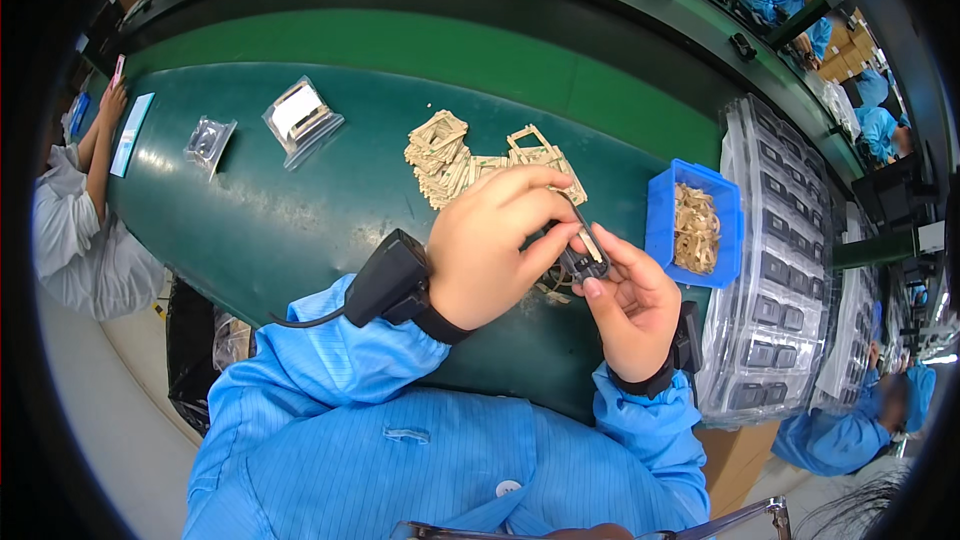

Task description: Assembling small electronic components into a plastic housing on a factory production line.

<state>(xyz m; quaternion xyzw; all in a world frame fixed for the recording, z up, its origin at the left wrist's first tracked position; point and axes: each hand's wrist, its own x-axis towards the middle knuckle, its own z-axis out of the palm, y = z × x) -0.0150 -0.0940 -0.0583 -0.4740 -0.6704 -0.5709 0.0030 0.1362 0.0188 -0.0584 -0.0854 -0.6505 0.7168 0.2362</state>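
Observation:
A small dark plastic casing is held up over the table between my two hands. My left hand has its thumb and fingers closed at the casing's far end, beside a narrow beige strip lying along it. Around the near end, my right hand grips the casing with thumb and fingers. My left fingers cover part of the casing, so its full shape is hidden. Just beyond my hands lies a heap of thin beige rectangular frames, some loosely stacked. A few peeled scraps show beneath my hands.
A blue bin of tan scraps stands at the right. Clear trays of dark casings are stacked beyond it. Bagged parts and a smaller bag lie on the green table. Another person sits at the left.

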